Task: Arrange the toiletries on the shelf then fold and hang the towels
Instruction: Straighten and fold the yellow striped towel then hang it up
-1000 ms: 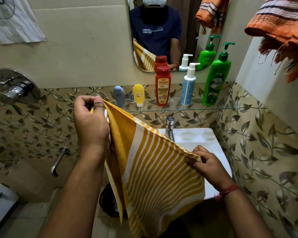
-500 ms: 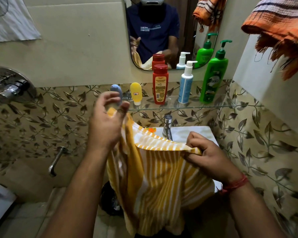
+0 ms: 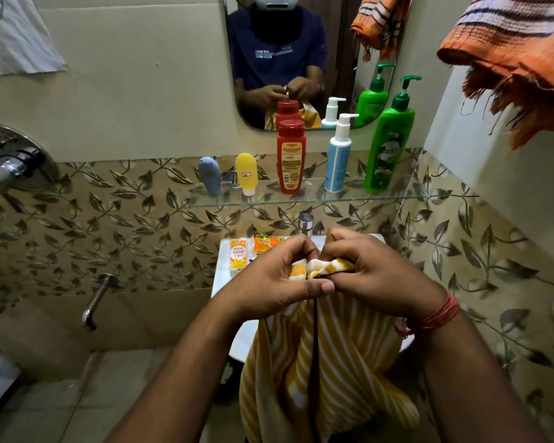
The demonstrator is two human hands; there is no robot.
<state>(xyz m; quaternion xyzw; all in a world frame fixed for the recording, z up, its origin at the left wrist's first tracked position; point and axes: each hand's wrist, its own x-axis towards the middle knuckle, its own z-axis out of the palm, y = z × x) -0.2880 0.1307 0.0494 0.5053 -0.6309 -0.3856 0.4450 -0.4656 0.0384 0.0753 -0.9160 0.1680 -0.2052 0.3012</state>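
Note:
A yellow towel with white stripes (image 3: 320, 372) hangs doubled in front of the sink. My left hand (image 3: 275, 282) and my right hand (image 3: 378, 276) meet at its top, each pinching a corner, knuckles almost touching. On the glass shelf (image 3: 406, 195) stand a grey-blue tube (image 3: 210, 175), a yellow tube (image 3: 246, 173), a red bottle (image 3: 290, 156), a white-and-blue pump bottle (image 3: 338, 155) and a green pump bottle (image 3: 389, 139). An orange striped towel (image 3: 518, 59) hangs at the upper right.
The white sink (image 3: 224, 276) lies under my hands, with small sachets (image 3: 239, 252) on its back left rim and a tap (image 3: 306, 223) behind. A mirror (image 3: 339, 43) hangs above the shelf. A shower valve (image 3: 10, 161) and spout (image 3: 96, 298) sit on the left wall.
My left hand has swung right and down with its towel corner until it met my right hand. The spread towel is now folded in half, hanging lower.

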